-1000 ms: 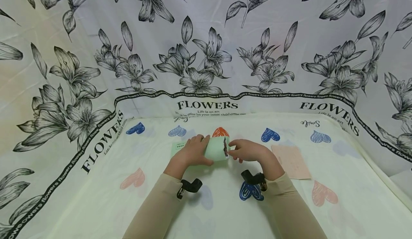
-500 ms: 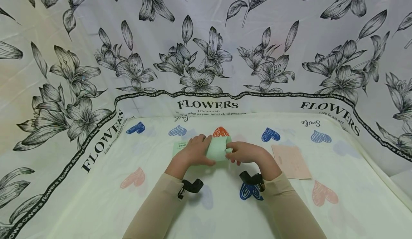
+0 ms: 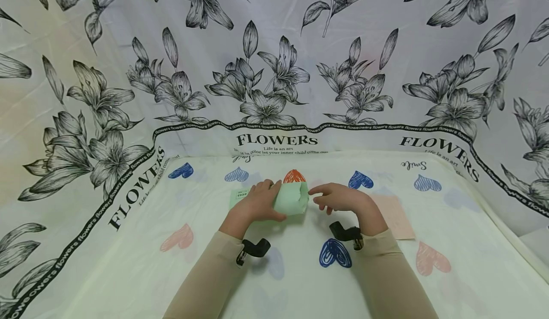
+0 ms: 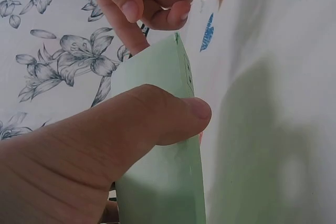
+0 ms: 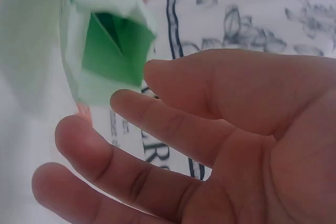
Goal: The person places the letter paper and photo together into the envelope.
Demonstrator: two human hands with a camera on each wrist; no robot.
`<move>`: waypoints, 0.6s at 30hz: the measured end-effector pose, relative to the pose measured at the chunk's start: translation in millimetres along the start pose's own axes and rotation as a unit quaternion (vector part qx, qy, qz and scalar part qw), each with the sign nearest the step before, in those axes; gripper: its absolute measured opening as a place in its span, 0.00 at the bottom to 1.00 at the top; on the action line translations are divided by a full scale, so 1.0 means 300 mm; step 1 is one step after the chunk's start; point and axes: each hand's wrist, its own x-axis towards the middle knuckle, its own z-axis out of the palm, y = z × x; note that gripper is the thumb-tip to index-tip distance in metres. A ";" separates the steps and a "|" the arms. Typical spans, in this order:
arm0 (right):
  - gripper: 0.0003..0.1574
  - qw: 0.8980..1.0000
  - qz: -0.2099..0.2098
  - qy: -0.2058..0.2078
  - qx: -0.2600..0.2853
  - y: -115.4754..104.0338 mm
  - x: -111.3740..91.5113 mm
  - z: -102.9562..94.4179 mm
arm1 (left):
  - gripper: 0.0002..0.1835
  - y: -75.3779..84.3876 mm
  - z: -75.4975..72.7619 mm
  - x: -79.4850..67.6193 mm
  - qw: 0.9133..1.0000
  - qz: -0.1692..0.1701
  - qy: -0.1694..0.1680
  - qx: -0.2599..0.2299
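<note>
A light green paper box (image 3: 291,199) lies in the middle of the table, its open end to the right. My left hand (image 3: 256,204) grips it, the thumb (image 4: 178,114) along its near side in the left wrist view. In the right wrist view the box's end (image 5: 121,45) has creased edges around a darker green inside. My right hand (image 3: 340,199) is just right of that end, fingers loosely spread and holding nothing. A flat green piece with small print (image 3: 237,195) shows left of my left hand, which hides where it meets the box.
A pink sheet of paper (image 3: 394,216) lies flat to the right, partly behind my right hand. The white tablecloth (image 3: 300,281) has printed hearts. A flower-patterned curtain (image 3: 364,14) rises behind the table.
A dark patch at the box's open end is no longer visible. My right hand touched that end half a second ago and has since drawn away to the right. The left hand keeps its grip.
</note>
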 end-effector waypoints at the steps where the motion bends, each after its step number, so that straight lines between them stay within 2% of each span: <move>1: 0.28 1.000 0.003 0.002 0.002 0.007 0.000 -0.006 | 0.58 0.000 -0.001 0.000 1.000 -0.001 -0.002 0.000; 10: 0.29 0.999 0.030 0.020 0.010 0.071 -0.003 -0.039 | 0.58 -0.007 0.009 0.003 1.000 -0.001 -0.003 0.006; 18: 0.29 0.994 0.048 0.073 -0.063 0.113 -0.019 -0.059 | 0.58 -0.006 0.008 0.004 1.000 -0.005 -0.004 0.004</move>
